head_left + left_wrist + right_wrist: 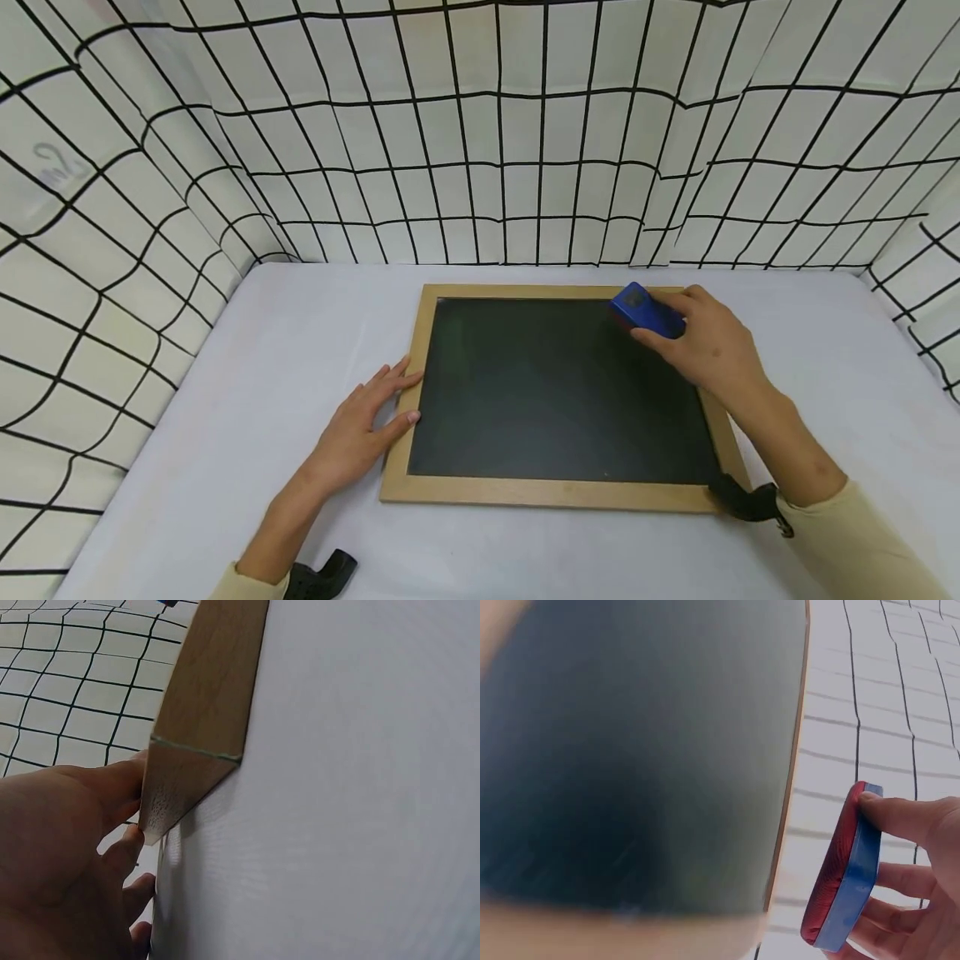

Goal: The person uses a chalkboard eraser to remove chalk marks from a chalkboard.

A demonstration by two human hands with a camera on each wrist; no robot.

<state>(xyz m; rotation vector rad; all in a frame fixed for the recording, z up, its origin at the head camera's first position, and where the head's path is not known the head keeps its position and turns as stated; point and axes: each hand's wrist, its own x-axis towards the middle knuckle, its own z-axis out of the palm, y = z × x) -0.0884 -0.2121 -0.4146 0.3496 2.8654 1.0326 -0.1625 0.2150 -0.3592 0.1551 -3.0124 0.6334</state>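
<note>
A small chalkboard [555,392] with a light wooden frame [540,492] lies on the white surface. At its left side, my left hand [351,433] rests with spread fingers and thumb touching the frame. The left wrist view shows a frame corner [206,682] beside that hand. Near the board's top right corner, my right hand [712,342] pinches a blue chalkboard eraser [647,310] between thumb and fingers. From the right wrist, the eraser's red felt side [836,862] faces toward the board, with a gap between them.
White cloth [315,333] covers the table around the board. White panels with a black grid [465,133] stand behind and at both sides. Black wrist straps [322,575] show near both cream sleeves [862,533].
</note>
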